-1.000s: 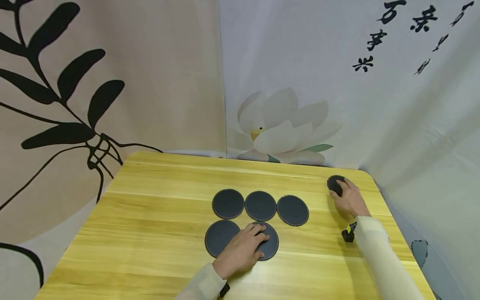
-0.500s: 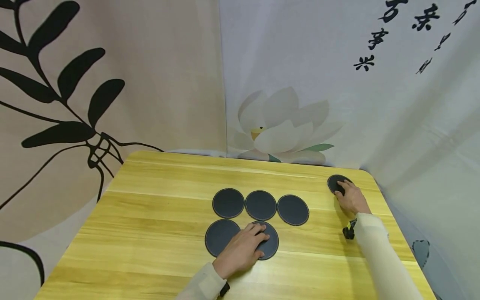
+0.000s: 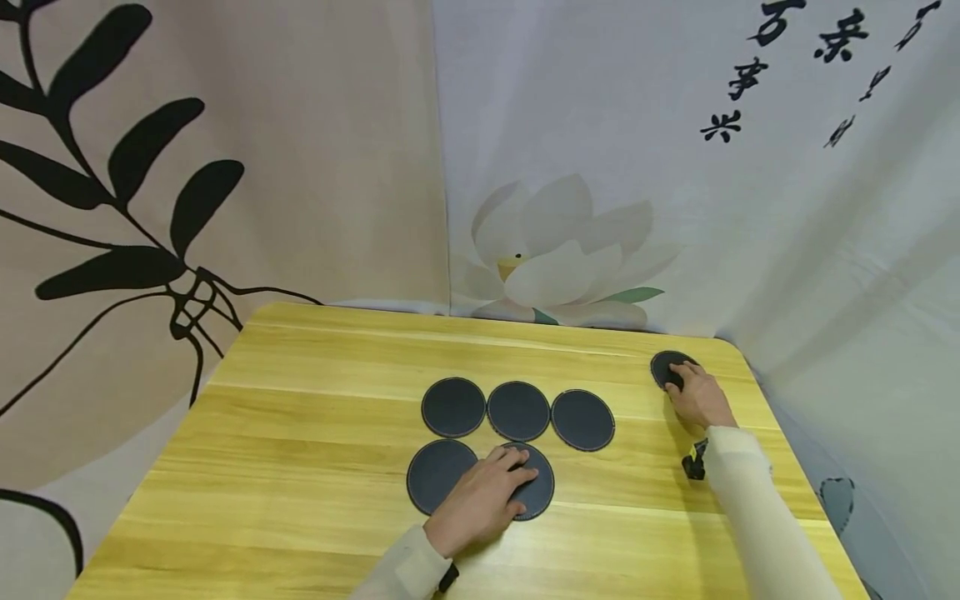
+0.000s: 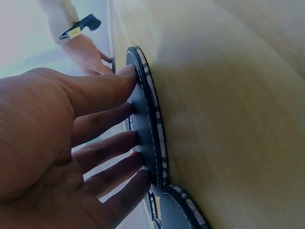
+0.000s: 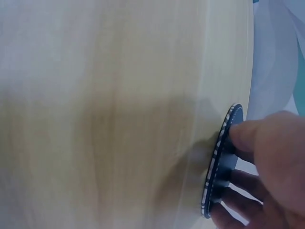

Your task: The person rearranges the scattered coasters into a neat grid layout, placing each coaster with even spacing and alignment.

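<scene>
My left hand (image 3: 480,500) rests its spread fingertips on a round black coaster (image 3: 542,483) in the front row on the table. Pale stitching and a checked side show on that coaster (image 4: 147,129) in the left wrist view. Beside it, partly covered by the same hand, lies another black coaster (image 3: 438,471). Toward the table's far right corner, my right hand (image 3: 701,400) touches the top of a separate black coaster (image 3: 663,371). Seen from the right wrist, thumb and fingertips lie on this coaster (image 5: 224,167), which is flat on the wood.
Three more black coasters, the left (image 3: 453,407), middle (image 3: 518,411) and right (image 3: 582,420), form a row behind the front pair. The wooden table (image 3: 300,433) ends at the back against a printed curtain (image 3: 337,167). Another curtain (image 3: 862,250) hangs along the right side.
My right hand has shifted slightly on the far coaster, uncovering more of its back edge. The left hand and the other coasters stay put; the head view has moved a little.
</scene>
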### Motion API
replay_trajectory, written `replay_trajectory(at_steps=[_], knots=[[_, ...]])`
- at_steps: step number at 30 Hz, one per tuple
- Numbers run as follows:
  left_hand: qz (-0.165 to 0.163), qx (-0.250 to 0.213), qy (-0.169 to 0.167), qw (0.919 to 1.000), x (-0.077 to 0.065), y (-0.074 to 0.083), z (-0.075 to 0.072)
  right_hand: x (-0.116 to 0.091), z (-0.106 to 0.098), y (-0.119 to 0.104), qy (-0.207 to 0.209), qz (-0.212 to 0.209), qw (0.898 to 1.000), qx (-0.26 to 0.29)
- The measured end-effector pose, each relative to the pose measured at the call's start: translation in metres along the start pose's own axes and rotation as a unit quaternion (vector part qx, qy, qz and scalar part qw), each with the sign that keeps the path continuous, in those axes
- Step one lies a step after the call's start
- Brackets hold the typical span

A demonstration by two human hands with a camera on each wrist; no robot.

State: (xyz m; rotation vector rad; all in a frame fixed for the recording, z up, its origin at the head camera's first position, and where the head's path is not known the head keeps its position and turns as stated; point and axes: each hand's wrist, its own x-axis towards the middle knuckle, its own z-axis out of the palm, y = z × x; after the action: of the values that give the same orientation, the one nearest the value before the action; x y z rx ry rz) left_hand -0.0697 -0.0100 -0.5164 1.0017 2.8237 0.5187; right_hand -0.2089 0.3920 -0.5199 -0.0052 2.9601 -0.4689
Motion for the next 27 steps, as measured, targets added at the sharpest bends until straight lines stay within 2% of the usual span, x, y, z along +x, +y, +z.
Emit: replay_trajectory(at_steps=[10, 27], knots=[[-0.001, -0.008, 0.000, 1.0000, 0.001, -0.001, 0.001, -0.015, -0.002, -0.005, -0.009, -0.010, 1.000, -0.002], [-0.004, -0.022, 0.002, 0.9998, 0.001, -0.003, 0.004, -0.033, 0.007, -0.009, 0.008, -0.026, 1.000, 0.008]])
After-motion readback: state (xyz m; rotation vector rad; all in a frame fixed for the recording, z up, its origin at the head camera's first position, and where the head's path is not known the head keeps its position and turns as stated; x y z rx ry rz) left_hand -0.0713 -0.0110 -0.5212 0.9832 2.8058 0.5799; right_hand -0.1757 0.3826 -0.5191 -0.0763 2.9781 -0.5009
